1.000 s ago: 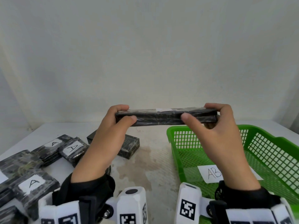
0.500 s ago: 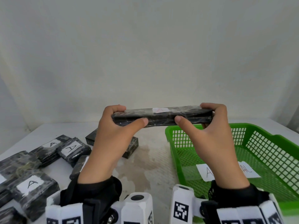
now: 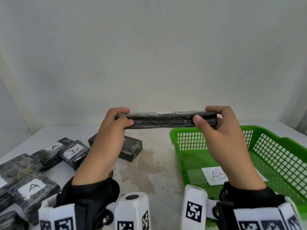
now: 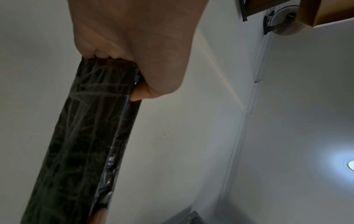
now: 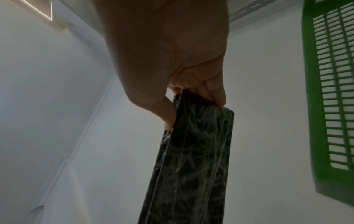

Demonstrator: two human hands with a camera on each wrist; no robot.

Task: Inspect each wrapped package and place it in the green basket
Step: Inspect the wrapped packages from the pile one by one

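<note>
A flat black wrapped package (image 3: pixel 163 119) is held level above the table, edge-on toward me, a white label on its top face. My left hand (image 3: pixel 116 121) grips its left end, thumb on the near edge, fingers over the top. My right hand (image 3: pixel 214 118) grips the right end the same way. In the left wrist view the package (image 4: pixel 84 144) runs down from the left hand (image 4: pixel 132 50). In the right wrist view the package (image 5: pixel 193 163) hangs from the right hand (image 5: pixel 172 63). The green basket (image 3: pixel 274 155) sits below right, its side (image 5: pixel 329 97) also seen.
Several black wrapped packages marked "A" (image 3: pixel 33 185) lie at the table's left. One more package (image 3: pixel 131 146) lies mid-table behind my left hand. A paper slip marked "AB" (image 3: pixel 216 175) lies in the basket. The white table (image 3: pixel 152 171) is stained; a plain wall stands behind.
Both hands shifted their thumbs along the package's near edge and back outward, and the package has tipped slightly so its top label shows less.
</note>
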